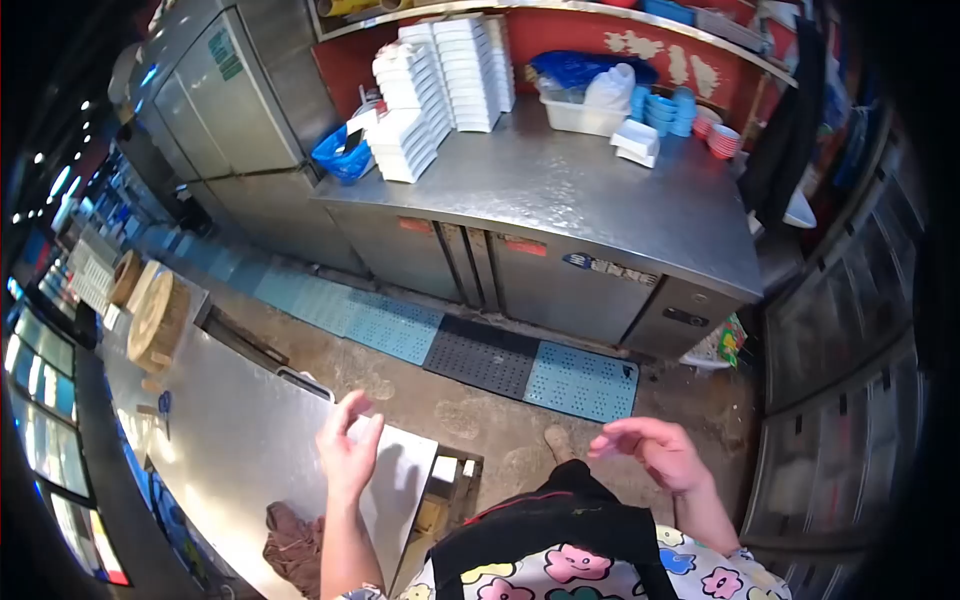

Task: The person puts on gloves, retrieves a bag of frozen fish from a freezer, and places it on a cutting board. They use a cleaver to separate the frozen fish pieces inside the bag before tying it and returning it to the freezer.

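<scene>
My left hand (350, 445) is raised over the right part of a metal table (240, 420), thumb and fingers apart, holding nothing. A brown cloth (292, 545) lies on that table beside my left forearm. My right hand (655, 450) hangs in the air over the floor at the right, its fingers curved and parted, with nothing in it. Between the hands are my black apron (550, 530) and a flowered garment.
A steel counter (560, 200) stands ahead, bearing stacked white containers (465, 75), a white tub (580, 115), blue cups (660, 112) and a blue bag (342, 155). Perforated mats (480, 355) lie on the floor. Round wooden boards (158, 320) stand at the left.
</scene>
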`<state>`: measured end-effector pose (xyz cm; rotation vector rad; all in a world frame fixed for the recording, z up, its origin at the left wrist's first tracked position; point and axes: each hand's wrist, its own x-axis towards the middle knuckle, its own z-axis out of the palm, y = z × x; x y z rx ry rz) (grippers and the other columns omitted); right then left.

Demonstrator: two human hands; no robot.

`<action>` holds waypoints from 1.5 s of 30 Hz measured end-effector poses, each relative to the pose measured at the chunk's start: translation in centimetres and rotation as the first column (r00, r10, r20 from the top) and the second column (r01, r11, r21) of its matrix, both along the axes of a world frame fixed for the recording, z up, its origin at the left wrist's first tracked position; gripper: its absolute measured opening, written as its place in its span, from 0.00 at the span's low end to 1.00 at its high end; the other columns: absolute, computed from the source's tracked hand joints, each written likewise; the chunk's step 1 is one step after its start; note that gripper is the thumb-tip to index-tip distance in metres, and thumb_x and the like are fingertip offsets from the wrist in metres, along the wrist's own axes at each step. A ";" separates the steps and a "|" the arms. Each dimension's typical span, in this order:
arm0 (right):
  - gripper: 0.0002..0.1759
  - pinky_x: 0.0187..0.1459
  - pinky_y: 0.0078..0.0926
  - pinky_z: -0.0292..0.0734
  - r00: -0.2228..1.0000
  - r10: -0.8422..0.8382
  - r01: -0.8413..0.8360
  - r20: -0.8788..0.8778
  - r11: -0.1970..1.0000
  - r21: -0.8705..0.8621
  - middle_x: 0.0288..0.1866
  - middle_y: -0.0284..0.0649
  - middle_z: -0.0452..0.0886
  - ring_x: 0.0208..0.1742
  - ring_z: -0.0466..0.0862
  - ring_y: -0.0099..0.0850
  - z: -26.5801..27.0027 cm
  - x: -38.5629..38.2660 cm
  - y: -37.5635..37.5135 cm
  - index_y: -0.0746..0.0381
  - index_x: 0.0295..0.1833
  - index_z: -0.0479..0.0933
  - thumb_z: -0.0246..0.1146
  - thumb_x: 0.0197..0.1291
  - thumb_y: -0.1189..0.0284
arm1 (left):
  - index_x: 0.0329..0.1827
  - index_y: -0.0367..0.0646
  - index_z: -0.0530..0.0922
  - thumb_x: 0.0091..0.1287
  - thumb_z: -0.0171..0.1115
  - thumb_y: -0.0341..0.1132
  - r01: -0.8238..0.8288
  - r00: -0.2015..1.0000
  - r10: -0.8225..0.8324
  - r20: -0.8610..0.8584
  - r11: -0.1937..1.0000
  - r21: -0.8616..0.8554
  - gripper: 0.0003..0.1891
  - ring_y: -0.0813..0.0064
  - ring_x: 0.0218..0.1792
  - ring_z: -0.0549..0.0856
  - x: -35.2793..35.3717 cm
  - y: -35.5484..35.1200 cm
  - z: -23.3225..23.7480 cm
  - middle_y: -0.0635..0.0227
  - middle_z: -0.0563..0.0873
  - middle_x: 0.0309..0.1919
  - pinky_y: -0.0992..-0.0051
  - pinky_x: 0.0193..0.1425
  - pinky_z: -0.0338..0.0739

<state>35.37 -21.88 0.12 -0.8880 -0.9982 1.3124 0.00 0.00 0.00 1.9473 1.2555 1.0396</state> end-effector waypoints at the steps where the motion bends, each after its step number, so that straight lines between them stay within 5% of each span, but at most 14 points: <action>1: 0.34 0.64 0.41 0.71 0.990 0.021 -0.051 0.136 0.975 0.218 0.59 0.54 0.78 0.60 0.80 0.44 3.8 -0.4 0.9 0.70 0.66 0.68 0.57 0.68 0.52 | 0.58 0.36 0.77 0.61 0.63 0.22 0.096 0.968 -0.066 0.240 0.989 -0.113 0.20 0.67 0.51 0.84 1.4 -1.1 3.4 0.60 0.85 0.48 0.69 0.56 0.77; 5: 0.35 0.60 0.64 0.67 0.886 0.441 -0.446 0.143 0.723 0.528 0.51 0.67 0.79 0.59 0.76 0.67 15.4 3.8 14.8 0.74 0.61 0.71 0.47 0.73 0.49 | 0.43 0.32 0.80 0.47 0.64 0.25 0.281 0.845 -0.407 0.346 0.890 0.358 0.17 0.57 0.38 0.85 13.3 1.7 15.4 0.53 0.85 0.39 0.64 0.48 0.79; 6: 0.25 0.58 0.73 0.64 0.947 0.318 -0.246 0.047 0.621 0.744 0.48 0.73 0.77 0.57 0.74 0.73 17.8 2.6 16.4 0.79 0.57 0.70 0.42 0.75 0.65 | 0.35 0.33 0.79 0.48 0.68 0.30 0.666 0.717 -0.662 -0.220 0.557 0.496 0.13 0.57 0.34 0.84 12.2 4.2 19.2 0.52 0.85 0.34 0.62 0.40 0.80; 7: 0.21 0.54 0.79 0.63 0.759 0.571 -0.574 0.314 0.358 0.737 0.45 0.78 0.75 0.55 0.74 0.73 18.1 5.7 19.2 0.81 0.49 0.73 0.39 0.73 0.74 | 0.32 0.33 0.77 0.49 0.69 0.30 0.656 0.687 -0.724 -0.068 0.577 0.486 0.12 0.57 0.31 0.84 14.5 3.7 21.2 0.50 0.84 0.34 0.61 0.34 0.80; 9: 0.20 0.55 0.78 0.63 0.697 0.641 -0.609 0.321 0.293 0.737 0.46 0.76 0.75 0.55 0.74 0.72 18.2 7.5 23.1 0.80 0.49 0.73 0.40 0.72 0.74 | 0.49 0.46 0.79 0.66 0.61 0.56 0.507 0.702 -0.556 0.446 0.829 0.236 0.22 0.57 0.20 0.83 16.6 1.5 24.3 0.50 0.86 0.35 0.39 0.41 0.80; 13: 0.19 0.59 0.71 0.63 0.507 0.784 -0.640 0.358 0.065 0.765 0.50 0.71 0.76 0.58 0.75 0.65 19.9 8.2 33.0 0.78 0.49 0.75 0.43 0.68 0.76 | 0.47 0.44 0.78 0.63 0.61 0.51 0.135 0.852 -0.270 0.449 0.941 0.311 0.20 0.57 0.23 0.83 14.3 2.1 19.5 0.50 0.85 0.36 0.43 0.42 0.80; 25: 0.17 0.71 0.51 0.64 0.375 0.776 -0.350 0.507 -0.388 0.853 0.60 0.55 0.78 0.66 0.75 0.45 24.9 1.6 53.7 0.72 0.51 0.81 0.55 0.58 0.79 | 0.41 0.35 0.78 0.52 0.62 0.30 -0.539 0.843 0.337 0.420 0.539 0.648 0.13 0.58 0.35 0.82 10.9 26.4 16.1 0.48 0.83 0.41 0.58 0.46 0.78; 27: 0.23 0.55 0.78 0.64 -0.025 0.821 -0.379 0.571 -0.536 0.754 0.45 0.79 0.74 0.48 0.77 0.71 21.8 3.6 58.1 0.84 0.47 0.74 0.41 0.73 0.73 | 0.40 0.34 0.78 0.50 0.62 0.26 -0.549 0.835 0.358 0.417 0.515 0.658 0.13 0.58 0.37 0.82 10.4 28.7 14.4 0.48 0.82 0.42 0.60 0.47 0.78; 30: 0.27 0.65 0.45 0.69 0.320 0.823 -0.859 0.469 0.043 0.510 0.60 0.60 0.76 0.66 0.74 0.52 12.2 4.7 64.0 0.71 0.57 0.76 0.65 0.61 0.60 | 0.38 0.32 0.77 0.47 0.63 0.21 -0.540 0.842 0.327 0.430 0.487 0.686 0.13 0.58 0.40 0.82 8.8 33.3 10.9 0.48 0.82 0.43 0.64 0.48 0.78; 31: 0.26 0.61 0.39 0.72 0.682 0.566 -0.728 0.464 0.588 0.352 0.61 0.55 0.77 0.63 0.77 0.49 13.7 4.2 63.6 0.70 0.57 0.76 0.65 0.62 0.60 | 0.45 0.33 0.78 0.48 0.61 0.21 -0.285 0.950 0.298 0.089 0.717 0.637 0.18 0.59 0.45 0.81 7.7 36.5 10.6 0.52 0.82 0.44 0.67 0.53 0.75; 33: 0.26 0.59 0.35 0.74 0.488 0.186 -0.543 0.853 0.830 0.129 0.59 0.54 0.79 0.60 0.80 0.45 10.2 4.8 67.0 0.68 0.60 0.75 0.65 0.62 0.62 | 0.52 0.34 0.77 0.55 0.66 0.28 -0.199 0.960 0.233 -0.155 0.958 0.205 0.20 0.58 0.47 0.82 6.2 40.6 3.9 0.54 0.83 0.47 0.68 0.55 0.76; 35: 0.22 0.55 0.34 0.77 0.214 0.096 -0.528 0.972 0.849 0.032 0.52 0.51 0.83 0.53 0.83 0.43 6.9 7.6 70.6 0.66 0.57 0.77 0.66 0.61 0.65 | 0.55 0.35 0.78 0.59 0.69 0.35 -0.203 0.892 0.133 -0.432 0.972 -0.120 0.22 0.54 0.52 0.81 3.4 40.6 -8.3 0.51 0.82 0.51 0.66 0.57 0.76; 38: 0.16 0.47 0.33 0.80 0.685 0.017 -0.223 0.728 0.957 0.187 0.42 0.49 0.86 0.44 0.86 0.41 8.0 10.2 74.8 0.67 0.46 0.83 0.69 0.57 0.66 | 0.56 0.31 0.75 0.70 0.58 0.41 0.040 0.919 -0.113 -0.377 0.980 -0.197 0.22 0.54 0.50 0.82 3.6 40.6 -16.6 0.50 0.83 0.48 0.62 0.55 0.76; 45: 0.10 0.42 0.38 0.79 0.285 -0.688 0.167 0.667 0.721 0.673 0.36 0.49 0.84 0.40 0.84 0.46 18.9 16.3 91.5 0.65 0.39 0.83 0.67 0.54 0.72 | 0.60 0.32 0.72 0.72 0.55 0.40 -0.033 0.854 -0.139 -0.502 0.948 -0.318 0.22 0.52 0.53 0.81 5.4 50.1 -14.7 0.49 0.81 0.51 0.61 0.57 0.76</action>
